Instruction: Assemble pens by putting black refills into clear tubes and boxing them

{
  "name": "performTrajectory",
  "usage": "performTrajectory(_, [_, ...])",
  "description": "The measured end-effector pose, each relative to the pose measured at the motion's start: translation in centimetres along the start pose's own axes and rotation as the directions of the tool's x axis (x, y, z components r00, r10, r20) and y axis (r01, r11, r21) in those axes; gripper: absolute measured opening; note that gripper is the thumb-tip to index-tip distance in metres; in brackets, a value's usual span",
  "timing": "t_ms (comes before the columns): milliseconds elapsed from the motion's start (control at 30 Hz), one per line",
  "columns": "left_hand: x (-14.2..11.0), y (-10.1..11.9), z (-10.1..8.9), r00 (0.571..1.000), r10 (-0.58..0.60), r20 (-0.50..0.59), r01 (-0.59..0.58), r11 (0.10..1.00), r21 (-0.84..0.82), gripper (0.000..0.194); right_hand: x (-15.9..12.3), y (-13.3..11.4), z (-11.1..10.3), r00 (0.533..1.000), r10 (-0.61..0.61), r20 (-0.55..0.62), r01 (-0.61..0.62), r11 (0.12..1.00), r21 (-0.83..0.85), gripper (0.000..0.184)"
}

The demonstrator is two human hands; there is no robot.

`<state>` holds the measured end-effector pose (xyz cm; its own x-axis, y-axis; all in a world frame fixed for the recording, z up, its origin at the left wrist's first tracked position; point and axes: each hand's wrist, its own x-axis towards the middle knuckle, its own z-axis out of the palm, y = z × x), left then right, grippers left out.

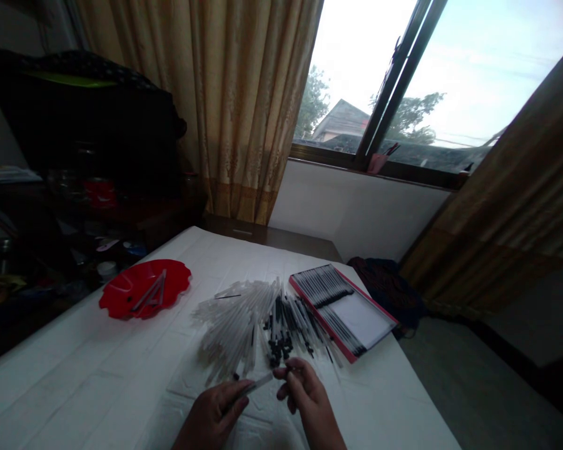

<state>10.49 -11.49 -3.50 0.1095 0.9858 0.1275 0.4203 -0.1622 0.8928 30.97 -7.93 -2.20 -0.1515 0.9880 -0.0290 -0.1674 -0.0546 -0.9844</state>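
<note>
My left hand (218,409) is closed around a clear plastic pen barrel (258,384) that points up and to the right. My right hand (303,387) pinches a small dark part at the barrel's tip; I cannot make out what it is. Just beyond the hands lies a heap of clear pen barrels (237,322) and, to its right, a heap of black refills and caps (286,328). All of this rests on a white-covered table (98,375).
A red scalloped plate (141,290) with a few pens sits at the left. A pink-edged flat box (351,312) holding rows of pens lies at the right, close to the table's edge. Dark cluttered shelves stand left; curtains and a window behind.
</note>
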Motion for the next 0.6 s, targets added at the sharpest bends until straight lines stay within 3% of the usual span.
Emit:
performTrajectory(300, [-0.1, -0.3, 0.2, 0.999, 0.049, 0.018, -0.05, 0.994, 0.098, 0.026, 0.3, 0.8, 1.4, 0.981, 0.168, -0.101, -0.151, 0.976, 0.159, 0.049])
performTrajectory(600, [-0.3, -0.9, 0.4, 0.992, 0.12, 0.044, -0.126, 0.969, 0.211, 0.028, 0.4, 1.0, 1.2, 0.994, 0.057, -0.088, -0.049, 0.995, 0.09, 0.039])
